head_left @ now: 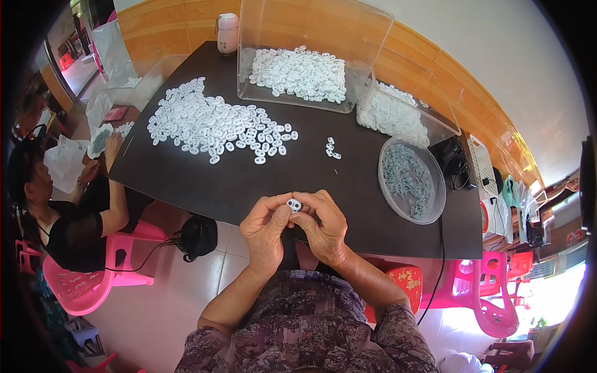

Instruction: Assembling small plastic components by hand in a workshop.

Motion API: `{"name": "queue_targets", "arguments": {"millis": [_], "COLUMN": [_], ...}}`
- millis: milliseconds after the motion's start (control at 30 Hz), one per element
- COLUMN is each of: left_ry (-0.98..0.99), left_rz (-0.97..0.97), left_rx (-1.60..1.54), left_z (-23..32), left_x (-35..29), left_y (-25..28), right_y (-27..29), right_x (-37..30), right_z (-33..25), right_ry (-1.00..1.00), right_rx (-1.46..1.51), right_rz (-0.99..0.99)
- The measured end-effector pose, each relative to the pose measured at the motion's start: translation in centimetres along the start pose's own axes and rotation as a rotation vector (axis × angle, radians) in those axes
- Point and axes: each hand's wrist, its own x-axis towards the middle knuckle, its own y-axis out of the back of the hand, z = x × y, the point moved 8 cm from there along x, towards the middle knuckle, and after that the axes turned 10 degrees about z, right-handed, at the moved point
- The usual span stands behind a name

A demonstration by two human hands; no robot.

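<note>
Small white rounded 2-hole piece (294,204), fingers of left hand (266,231) and right hand (324,229) clamped on it, near 6 o'clock edge of dark brown tabletop (357,227). White oval-piece heap (211,121), 11 o'clock; round clear plastic tub (425,221), 3 o'clock.

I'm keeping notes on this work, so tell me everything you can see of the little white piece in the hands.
The piece is small, white and round-edged, apparently plastic, with two dark round spots, seemingly holes, on the face toward the camera. The left hand and right hand pinch it at their fingertips, held toward the near side of the dark table. Its edges are partly covered; finer detail is too small to tell.
</note>
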Motion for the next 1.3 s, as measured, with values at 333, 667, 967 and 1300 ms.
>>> {"name": "queue_targets", "arguments": {"millis": [333,667,967,1300], "left_ry": [0.025,-0.136,-0.153,-0.079], "left_rz": [-0.068,-0.115,-0.086,-0.057], "left_rx": [0.105,0.318,0.307,0.073], "left_z": [0.6,1.5,1.7,1.1], "left_x": [0.2,0.1,0.1,0.0], "left_y": [-0.1,-0.2,-0.1,0.2], "right_y": [0.8,0.6,0.2,0.2], "right_x": [0.0,-0.2,-0.2,0.2], "right_z": [-0.8,1.1,0.6,-1.4], "right_ry": [0.06,-0.295,-0.261,-0.003], "right_rx": [0.02,0.162,0.132,0.061], "right_rz": [0.035,0.015,0.013,-0.005]}}
